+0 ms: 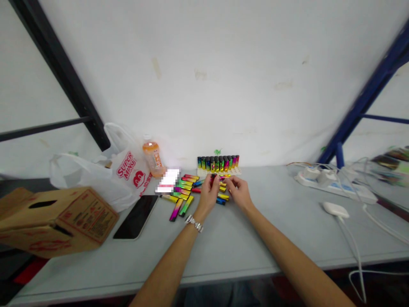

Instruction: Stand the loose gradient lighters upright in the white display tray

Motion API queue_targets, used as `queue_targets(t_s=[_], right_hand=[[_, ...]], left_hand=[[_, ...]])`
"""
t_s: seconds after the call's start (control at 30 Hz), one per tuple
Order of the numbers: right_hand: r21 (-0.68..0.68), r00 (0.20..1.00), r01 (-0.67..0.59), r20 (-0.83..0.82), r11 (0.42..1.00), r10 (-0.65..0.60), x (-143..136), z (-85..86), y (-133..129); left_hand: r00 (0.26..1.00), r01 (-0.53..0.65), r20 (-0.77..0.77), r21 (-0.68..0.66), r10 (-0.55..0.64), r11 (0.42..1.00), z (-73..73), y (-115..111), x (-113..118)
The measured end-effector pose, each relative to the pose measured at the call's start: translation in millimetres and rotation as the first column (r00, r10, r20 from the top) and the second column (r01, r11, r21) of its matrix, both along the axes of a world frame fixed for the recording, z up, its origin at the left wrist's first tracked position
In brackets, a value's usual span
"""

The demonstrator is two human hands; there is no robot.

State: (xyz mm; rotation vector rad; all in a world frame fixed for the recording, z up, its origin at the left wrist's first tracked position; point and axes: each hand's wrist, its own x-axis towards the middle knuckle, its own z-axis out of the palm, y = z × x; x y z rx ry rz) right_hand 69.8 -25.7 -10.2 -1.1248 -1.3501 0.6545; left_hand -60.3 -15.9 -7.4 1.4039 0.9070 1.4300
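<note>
My left hand, with a metal watch or bracelet at the wrist, is closed around a lighter. Only that lighter's dark and red end shows above the fingers. My right hand is just to its right, thumb and fingers pinched together; whatever may be in them is too small to make out. Beyond both hands, several shiny multicoloured lighters stand upright in rows in a pale holder. Loose lighters lie scattered left of my left hand, and a few yellow and blue ones lie between the hands.
Left on the grey table are a cardboard box, a white plastic bag, an orange drink bottle and a phone. A power strip and white charger with cables lie right. A wall stands behind.
</note>
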Motion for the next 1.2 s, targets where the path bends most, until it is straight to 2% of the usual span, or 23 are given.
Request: queue_targets(t_s=[0.13, 0.27, 0.4, 0.63, 0.77, 0.93, 1.1, 1.2], right_hand=[[0.008, 0.999, -0.040, -0.011, 0.999, 0.040, -5, 0.6, -5], [-0.018, 0.997, -0.075, 0.004, 0.997, 0.075, -9, 1.8, -8], [-0.017, 0.996, -0.086, 0.039, 0.996, 0.086, -10, -2.0, -7], [-0.032, 0.993, -0.088, 0.080, 0.996, 0.090, -11, -8.6, -4], [-0.032, 0.992, -0.095, 0.075, 0.995, 0.097, -11, -9.7, -3], [-0.041, 0.992, -0.116, 0.050, 0.992, 0.118, -11, -10.3, -3], [-0.023, 0.989, -0.130, 0.068, 0.991, 0.132, -12, -10.4, -3], [-0.025, 0.988, -0.133, 0.076, 0.991, 0.135, -12, -11.0, -3]], left_hand=[[0.996, 0.093, 0.015, -0.082, -0.092, 0.992, 1.7, -15, 1], [0.999, 0.038, 0.041, -0.198, -0.031, 0.980, 7.9, -13, -1], [0.998, -0.026, 0.052, -0.258, 0.041, 0.966, 7.2, -8, 0], [0.993, 0.011, 0.110, -0.399, 0.036, 0.917, 6.2, -8, 2], [0.986, 0.052, 0.165, -0.430, 0.022, 0.902, 7.7, -9, 2], [0.966, 0.176, 0.251, -0.462, -0.062, 0.869, 10.0, -11, 0], [0.990, 0.047, 0.137, -0.449, 0.017, 0.892, 6.8, -8, 1], [0.991, 0.038, 0.130, -0.427, 0.020, 0.903, 4.8, -7, 1]])
